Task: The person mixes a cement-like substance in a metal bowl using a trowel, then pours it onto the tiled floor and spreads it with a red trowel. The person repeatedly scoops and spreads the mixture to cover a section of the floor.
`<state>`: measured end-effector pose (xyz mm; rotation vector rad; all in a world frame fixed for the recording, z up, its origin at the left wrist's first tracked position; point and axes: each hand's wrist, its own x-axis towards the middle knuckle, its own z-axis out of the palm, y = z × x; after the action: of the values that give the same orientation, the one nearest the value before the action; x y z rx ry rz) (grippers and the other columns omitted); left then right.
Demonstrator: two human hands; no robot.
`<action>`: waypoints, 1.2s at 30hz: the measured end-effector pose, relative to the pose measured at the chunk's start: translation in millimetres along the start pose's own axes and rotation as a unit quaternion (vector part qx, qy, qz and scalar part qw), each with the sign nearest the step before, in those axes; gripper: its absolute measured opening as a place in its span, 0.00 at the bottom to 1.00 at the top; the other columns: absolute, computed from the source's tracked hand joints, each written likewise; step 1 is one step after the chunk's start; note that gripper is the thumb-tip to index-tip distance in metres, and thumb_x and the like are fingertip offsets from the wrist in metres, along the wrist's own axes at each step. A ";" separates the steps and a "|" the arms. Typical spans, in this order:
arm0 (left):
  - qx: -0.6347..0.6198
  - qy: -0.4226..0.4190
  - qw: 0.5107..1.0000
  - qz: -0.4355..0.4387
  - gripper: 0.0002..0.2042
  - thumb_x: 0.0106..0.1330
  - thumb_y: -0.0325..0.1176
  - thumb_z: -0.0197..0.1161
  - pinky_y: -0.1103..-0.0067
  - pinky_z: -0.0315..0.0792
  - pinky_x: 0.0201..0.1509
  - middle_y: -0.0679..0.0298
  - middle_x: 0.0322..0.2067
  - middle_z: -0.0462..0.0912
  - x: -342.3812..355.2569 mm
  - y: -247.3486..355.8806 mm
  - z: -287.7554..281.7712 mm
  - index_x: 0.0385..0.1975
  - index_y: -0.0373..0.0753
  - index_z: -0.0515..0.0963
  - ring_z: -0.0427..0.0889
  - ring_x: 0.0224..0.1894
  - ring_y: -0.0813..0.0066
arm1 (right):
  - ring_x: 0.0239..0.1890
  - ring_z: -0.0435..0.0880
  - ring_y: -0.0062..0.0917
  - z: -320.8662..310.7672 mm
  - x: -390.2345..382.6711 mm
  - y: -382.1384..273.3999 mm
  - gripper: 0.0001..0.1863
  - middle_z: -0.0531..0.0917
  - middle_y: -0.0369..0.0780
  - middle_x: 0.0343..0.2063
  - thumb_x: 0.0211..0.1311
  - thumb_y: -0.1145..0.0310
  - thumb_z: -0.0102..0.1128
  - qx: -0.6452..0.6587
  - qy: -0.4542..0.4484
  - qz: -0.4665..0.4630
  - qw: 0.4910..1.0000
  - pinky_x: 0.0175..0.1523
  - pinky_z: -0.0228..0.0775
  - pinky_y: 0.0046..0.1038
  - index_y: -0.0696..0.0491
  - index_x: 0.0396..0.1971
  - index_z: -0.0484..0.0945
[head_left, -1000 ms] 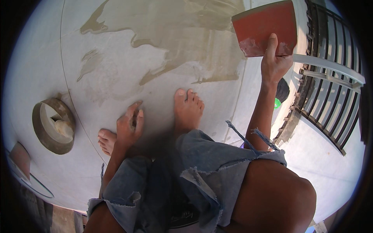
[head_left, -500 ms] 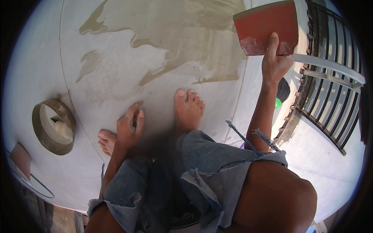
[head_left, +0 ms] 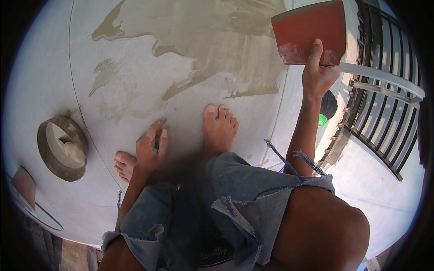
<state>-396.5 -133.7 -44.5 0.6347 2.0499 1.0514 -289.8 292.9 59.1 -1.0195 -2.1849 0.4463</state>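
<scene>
My right hand [head_left: 320,74] holds a wide red spreader [head_left: 300,31] by its lower edge, thumb flat on its face. Pale smears mark the spreader near the grip. Its far edge rests by the right end of a wet, grey-brown coat [head_left: 217,40] spread over the pale floor. My left hand [head_left: 151,147] hangs between my two feet, fingers loosely bent and apart, with nothing in them. It is nearest to my left foot [head_left: 125,165].
A round brown-rimmed tub [head_left: 81,158] with a pale lump inside stands at the left. A rounded panel [head_left: 25,187] lies at the lower left. Dark railing bars [head_left: 382,113] and a pale rail [head_left: 384,74] run along the right. Beside my right forearm sits a black and green item [head_left: 328,106].
My right hand and the red spreader have shifted very slightly to the left. The left hand and the feet stay as they were.
</scene>
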 end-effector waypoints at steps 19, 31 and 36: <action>0.000 -0.002 1.000 -0.004 0.16 0.75 0.31 0.64 0.76 0.72 0.31 0.62 0.23 0.77 -1.0 -0.4 -0.3 0.61 0.40 0.80 0.75 0.22 0.71 | 0.39 0.85 0.18 6.5 -2.0 -8.7 0.16 0.90 0.40 0.40 0.77 0.66 0.65 0.051 0.033 -0.006 0.998 0.46 0.77 0.22 0.63 0.54 0.81; 0.003 0.007 1.000 0.006 0.17 0.74 0.32 0.64 0.75 0.74 0.32 0.62 0.22 0.78 -1.2 -2.5 1.1 0.61 0.41 0.80 0.76 0.22 0.70 | 0.39 0.86 0.19 4.1 -1.2 -13.2 0.17 0.90 0.40 0.40 0.76 0.65 0.66 -0.016 -0.051 0.053 0.997 0.46 0.77 0.22 0.64 0.53 0.82; 0.010 -0.004 1.000 -0.006 0.17 0.73 0.34 0.64 0.73 0.75 0.32 0.61 0.22 0.80 -0.5 -2.2 3.1 0.60 0.41 0.80 0.77 0.21 0.69 | 0.38 0.86 0.18 22.6 0.2 -23.3 0.15 0.90 0.40 0.39 0.76 0.67 0.66 0.054 0.036 -0.007 0.998 0.45 0.78 0.22 0.64 0.51 0.83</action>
<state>-394.0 -133.8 -47.3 0.6343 2.0563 1.0204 -318.3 277.8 55.9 -0.9471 -2.0798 0.5073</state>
